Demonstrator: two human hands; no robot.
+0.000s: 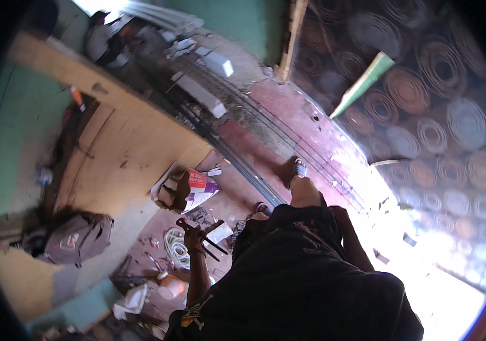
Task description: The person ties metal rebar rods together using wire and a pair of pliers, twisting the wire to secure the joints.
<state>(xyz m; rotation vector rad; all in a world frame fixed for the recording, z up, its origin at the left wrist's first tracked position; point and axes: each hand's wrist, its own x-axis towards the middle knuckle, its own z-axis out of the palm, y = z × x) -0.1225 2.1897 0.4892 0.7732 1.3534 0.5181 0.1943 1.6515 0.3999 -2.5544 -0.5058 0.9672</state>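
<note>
My left hand (195, 241) is closed around a pair of pliers (215, 249) with long black handles, held over the cluttered floor. The jaw end (182, 222) points up and left, away from my body. A coil of pale cable (176, 249) lies on the floor below and left of that hand, and a small white box (219, 232) lies just beyond the handles. My right hand (339, 215) hangs beside my dark shorts at the right hip. Its fingers are dark and partly hidden, so I cannot see whether they hold anything.
Long thin steel bars (243, 165) run across the floor beside my feet. An open cardboard box (170, 190), a dark backpack (81, 237) and an orange-and-white container (170, 286) stand left. White blocks (200, 94) lie ahead; another person (105, 42) crouches far left.
</note>
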